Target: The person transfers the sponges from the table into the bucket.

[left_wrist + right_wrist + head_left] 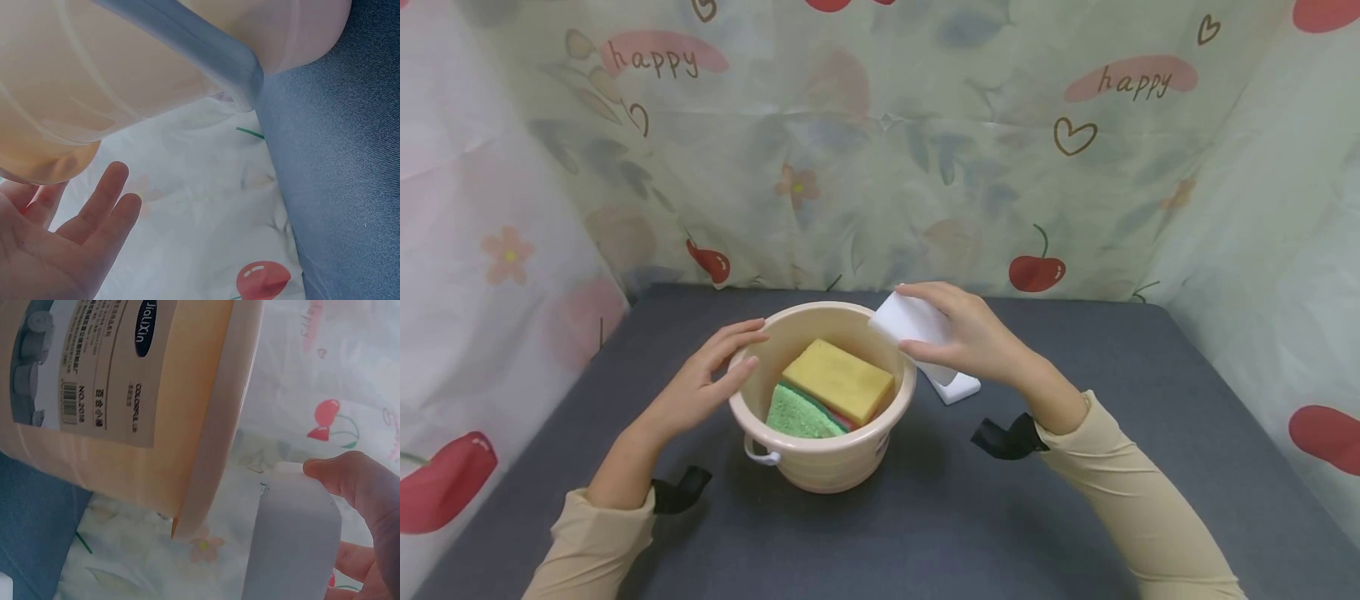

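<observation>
A cream plastic bucket (831, 462) stands on the dark table, holding a yellow sponge (838, 377) and a green sponge (801, 414). Something reddish shows in a thin strip beneath the yellow one. My left hand (711, 375) is at the bucket's left rim, fingers fairly straight; in the left wrist view the fingertips lie close to the rim, some partly hidden by it. By the right rim, my right hand (966, 333) pinches a white sponge block (910, 321) between thumb and fingers, raised above the table. Another white block (958, 388) lies on the table below it.
A pale handle (762, 454) hangs at the bucket's left side. The bucket carries a printed label (94, 362) on its right side. Patterned curtains (887, 167) enclose the table (1045, 533) at the back and both sides. Black straps (1009, 437) hang from the wrists.
</observation>
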{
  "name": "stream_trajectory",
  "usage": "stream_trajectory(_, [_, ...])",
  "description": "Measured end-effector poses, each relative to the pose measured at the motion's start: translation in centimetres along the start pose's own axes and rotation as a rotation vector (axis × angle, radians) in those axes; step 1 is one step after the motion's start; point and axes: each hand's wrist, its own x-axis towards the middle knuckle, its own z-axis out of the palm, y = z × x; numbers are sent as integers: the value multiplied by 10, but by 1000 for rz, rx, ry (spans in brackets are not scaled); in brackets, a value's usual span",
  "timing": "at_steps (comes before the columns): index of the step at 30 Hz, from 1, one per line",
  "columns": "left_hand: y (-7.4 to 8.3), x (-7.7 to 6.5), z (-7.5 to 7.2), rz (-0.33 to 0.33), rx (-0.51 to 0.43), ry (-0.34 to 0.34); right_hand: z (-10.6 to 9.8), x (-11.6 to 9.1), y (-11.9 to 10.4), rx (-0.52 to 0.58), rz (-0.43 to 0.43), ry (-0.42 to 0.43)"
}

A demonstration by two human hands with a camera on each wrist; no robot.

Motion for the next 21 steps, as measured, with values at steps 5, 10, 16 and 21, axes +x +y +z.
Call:
stream_trajectory(5, [-1, 0, 0, 3, -1, 0, 5, 5, -6, 9, -23, -13])
stream_trajectory(10, [-2, 0, 0, 7, 3, 3, 10, 10, -11, 17, -48, -28])
stream_trajectory(16, [-2, 1, 0, 4, 15, 1, 17, 18, -14, 11, -86, -48])
stream_trajectory(21, [-1, 0, 0, 1, 8, 1, 22, 23, -17, 19, -112, -55])
